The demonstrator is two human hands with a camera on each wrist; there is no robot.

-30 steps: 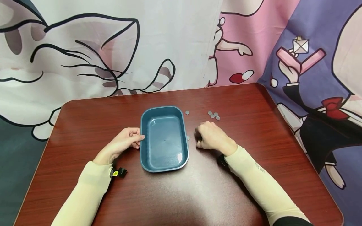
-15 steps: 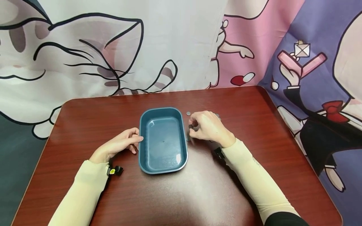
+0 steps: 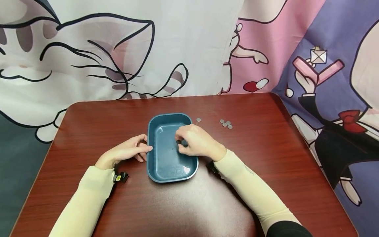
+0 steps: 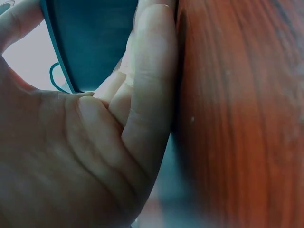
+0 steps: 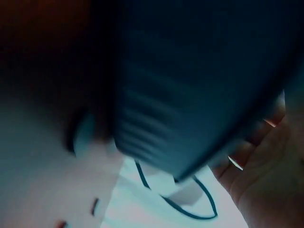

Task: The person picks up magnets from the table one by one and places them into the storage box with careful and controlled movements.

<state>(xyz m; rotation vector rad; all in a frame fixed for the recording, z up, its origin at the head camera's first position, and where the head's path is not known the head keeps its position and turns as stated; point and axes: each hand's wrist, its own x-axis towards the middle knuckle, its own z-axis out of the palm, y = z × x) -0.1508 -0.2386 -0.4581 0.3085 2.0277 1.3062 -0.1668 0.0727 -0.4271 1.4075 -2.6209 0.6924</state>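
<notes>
right hand (image 3: 193,143): moved from bench (image 3: 266,171) to over tray (image 3: 165,164), pinching coin (image 3: 184,143)
left hand (image 3: 127,153): still loosely curled, steadying tray rim
coins (image 3: 225,124): five left out

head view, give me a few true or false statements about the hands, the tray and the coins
1. The right hand is over the blue tray, pinching a small dark coin. True.
2. The left hand lies flat in the middle of the tray. False: it rests on the table with its fingers against the tray's left rim.
3. A small cluster of coins lies on the table to the right of the tray. True.
4. The tray is piled full of coins. False: its visible floor is bare.
5. A single coin lies just off the tray's far right corner. True.
6. The table is white. False: it is dark reddish wood.
</notes>
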